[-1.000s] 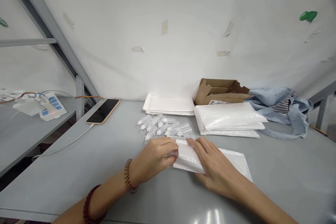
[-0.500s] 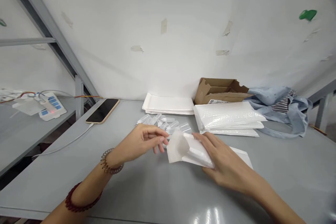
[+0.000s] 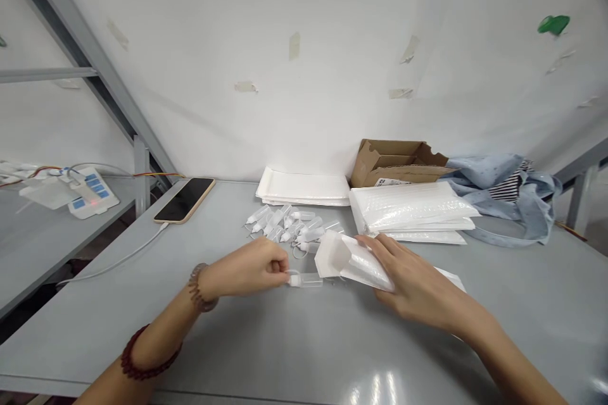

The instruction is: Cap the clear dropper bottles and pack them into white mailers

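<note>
Between its thumb and fingers, my left hand [image 3: 259, 266] pinches the thin loop of a small clear squeeze bottle [image 3: 311, 280] with a white cap. The bottle's far end lies close to the mouth of a white bubble mailer [image 3: 365, 266]. My right hand [image 3: 408, 281] is wrapped around that mailer, whose mouth gapes toward the left. Just beyond my hands lies a pile of similar clear bottles [image 3: 289, 224] with white caps and loops. Part of another white mailer [image 3: 451, 278] shows beneath my right hand.
White mailers lie in a back stack [image 3: 304, 188] and a right-hand stack [image 3: 413, 209]. Behind are a cardboard box [image 3: 403, 161] and light-blue cloth [image 3: 513, 196]. A phone [image 3: 185, 200] with a charging cable [image 3: 123, 258] lies left, near a power strip [image 3: 95, 193].
My left hand has closed and now holds a bottle by its loop, having moved slightly down and left. The mailer in my right hand has shifted a little right, uncovering more of the pile.
</note>
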The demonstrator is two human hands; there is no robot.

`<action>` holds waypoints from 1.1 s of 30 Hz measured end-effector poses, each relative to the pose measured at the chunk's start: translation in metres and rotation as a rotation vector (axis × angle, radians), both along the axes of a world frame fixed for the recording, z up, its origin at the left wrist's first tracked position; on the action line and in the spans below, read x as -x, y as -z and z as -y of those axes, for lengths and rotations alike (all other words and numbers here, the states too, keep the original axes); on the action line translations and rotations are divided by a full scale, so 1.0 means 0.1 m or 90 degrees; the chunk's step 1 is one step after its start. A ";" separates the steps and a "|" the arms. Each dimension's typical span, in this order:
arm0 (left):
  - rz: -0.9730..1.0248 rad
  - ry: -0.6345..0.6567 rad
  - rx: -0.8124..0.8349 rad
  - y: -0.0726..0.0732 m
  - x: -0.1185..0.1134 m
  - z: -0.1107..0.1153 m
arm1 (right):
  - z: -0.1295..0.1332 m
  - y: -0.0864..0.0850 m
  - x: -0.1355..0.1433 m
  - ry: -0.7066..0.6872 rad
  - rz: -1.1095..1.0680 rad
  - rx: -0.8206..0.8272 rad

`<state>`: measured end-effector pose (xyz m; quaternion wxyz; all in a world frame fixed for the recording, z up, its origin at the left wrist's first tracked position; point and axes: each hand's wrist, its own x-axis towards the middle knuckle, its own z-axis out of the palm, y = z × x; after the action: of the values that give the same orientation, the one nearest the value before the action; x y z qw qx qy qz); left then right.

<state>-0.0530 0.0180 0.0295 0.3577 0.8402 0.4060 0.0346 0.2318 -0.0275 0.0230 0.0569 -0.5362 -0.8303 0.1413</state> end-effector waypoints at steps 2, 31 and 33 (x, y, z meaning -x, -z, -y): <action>0.039 -0.053 0.059 -0.12 0.10 -0.02 | 0.00 0.00 0.00 -0.001 0.002 -0.002; 0.185 0.060 -0.065 0.11 -0.34 0.24 | 0.20 0.23 0.42 -0.105 -0.048 -0.090; 0.186 0.100 0.016 0.07 -0.33 0.25 | 0.20 0.22 0.43 -0.112 -0.062 -0.063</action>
<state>-0.0202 -0.0069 0.0230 0.4254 0.8507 0.2831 0.1233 0.1892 -0.0472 0.0013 0.1106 -0.4503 -0.8764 0.1303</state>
